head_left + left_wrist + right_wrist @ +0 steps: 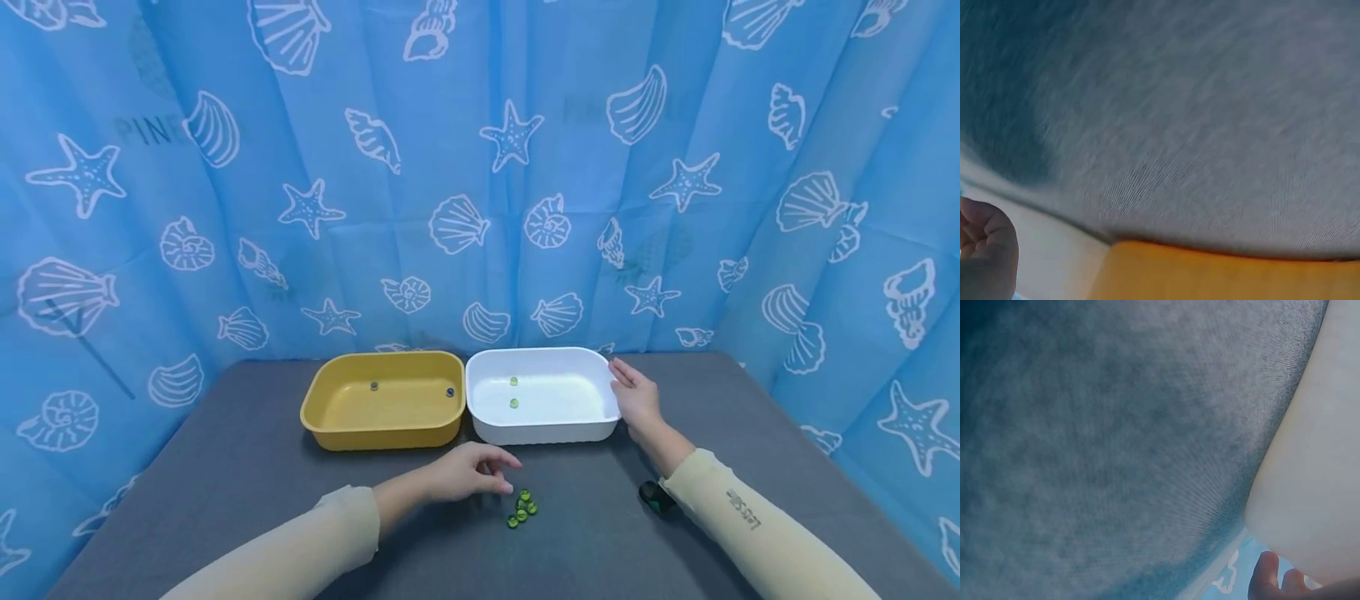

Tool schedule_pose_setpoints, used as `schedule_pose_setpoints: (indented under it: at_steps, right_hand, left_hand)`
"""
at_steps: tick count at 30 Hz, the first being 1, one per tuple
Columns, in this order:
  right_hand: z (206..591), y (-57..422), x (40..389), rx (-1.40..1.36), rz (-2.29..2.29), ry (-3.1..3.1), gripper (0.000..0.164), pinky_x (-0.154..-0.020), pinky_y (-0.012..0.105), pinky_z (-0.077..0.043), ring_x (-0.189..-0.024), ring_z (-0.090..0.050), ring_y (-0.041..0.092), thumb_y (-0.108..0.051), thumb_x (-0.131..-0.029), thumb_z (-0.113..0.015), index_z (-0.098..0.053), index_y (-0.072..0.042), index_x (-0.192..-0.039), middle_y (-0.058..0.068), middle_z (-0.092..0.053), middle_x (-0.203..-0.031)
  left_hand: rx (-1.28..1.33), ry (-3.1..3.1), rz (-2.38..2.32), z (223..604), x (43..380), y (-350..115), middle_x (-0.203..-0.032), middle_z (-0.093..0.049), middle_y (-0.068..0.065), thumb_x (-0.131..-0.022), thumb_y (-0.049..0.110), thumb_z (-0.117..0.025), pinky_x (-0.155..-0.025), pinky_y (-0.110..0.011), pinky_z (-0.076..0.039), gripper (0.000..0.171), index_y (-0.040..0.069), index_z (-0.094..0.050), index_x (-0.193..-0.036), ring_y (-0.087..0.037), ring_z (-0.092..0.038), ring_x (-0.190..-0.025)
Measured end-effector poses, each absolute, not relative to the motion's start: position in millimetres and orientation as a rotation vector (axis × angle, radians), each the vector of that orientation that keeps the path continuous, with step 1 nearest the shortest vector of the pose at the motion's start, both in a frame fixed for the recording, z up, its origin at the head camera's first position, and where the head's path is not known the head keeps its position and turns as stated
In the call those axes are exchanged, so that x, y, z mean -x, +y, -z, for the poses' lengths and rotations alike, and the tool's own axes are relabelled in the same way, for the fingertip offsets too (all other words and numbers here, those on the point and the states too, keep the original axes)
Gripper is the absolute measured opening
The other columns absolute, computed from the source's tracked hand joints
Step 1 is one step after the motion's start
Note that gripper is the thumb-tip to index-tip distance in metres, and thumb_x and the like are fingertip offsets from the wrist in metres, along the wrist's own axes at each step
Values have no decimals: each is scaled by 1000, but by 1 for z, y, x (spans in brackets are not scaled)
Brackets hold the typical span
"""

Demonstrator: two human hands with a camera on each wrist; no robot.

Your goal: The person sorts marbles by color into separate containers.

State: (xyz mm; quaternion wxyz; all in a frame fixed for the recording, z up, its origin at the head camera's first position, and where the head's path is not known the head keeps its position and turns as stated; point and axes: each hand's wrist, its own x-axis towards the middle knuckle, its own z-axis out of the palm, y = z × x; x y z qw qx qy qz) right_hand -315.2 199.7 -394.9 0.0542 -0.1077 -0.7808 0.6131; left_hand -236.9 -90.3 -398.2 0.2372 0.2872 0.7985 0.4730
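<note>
Just above the table, my left hand (471,472) hangs over the near side of several small green glass-like pieces (522,516), its fingers loosely bent and thumb and forefinger apart. Nothing shows between them. At the right end of the white bin (543,434), my right hand (637,402) rests with straight fingers against the wall. In the right wrist view its fingertips (1266,572) show by the bin's outer side. Two green pieces (513,403) lie inside the white bin. The left wrist view catches only part of the left hand (988,250).
A yellow bin (386,439) stands left against the white one, holding a dark blue piece (450,392) and a greyish piece (374,386). Beside the right forearm lies a small black object (655,497). A blue shell-patterned curtain (487,275) hangs behind the grey table (247,467).
</note>
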Motion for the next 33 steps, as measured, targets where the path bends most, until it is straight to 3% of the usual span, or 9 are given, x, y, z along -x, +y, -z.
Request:
schedule_pose_setpoints:
  at_steps: [20,33]
  right_hand:
    - [396,200,314,323,-1836,-2400,47,-113,42,-27,-143,-26,29,-4,-105,-33,-25,-1,-152,17,-32,-153]
    - [396,201,313,286,-1868,-2395,48,-114,42,-26,-144,-24,30,0,-104,-33,-24,2,-151,19,-31,-153]
  left_hand:
    - [-811,2232,-978,411,248,-74,-77,-53,5,-94,12,-65,-57,-20,-36,33,8,-65,-127,-7,-46,-66]
    - [-859,2269,-873,411,252,-69,-71,-50,7,-92,13,-68,-57,-18,-32,26,10,-71,-118,-4,-43,-62]
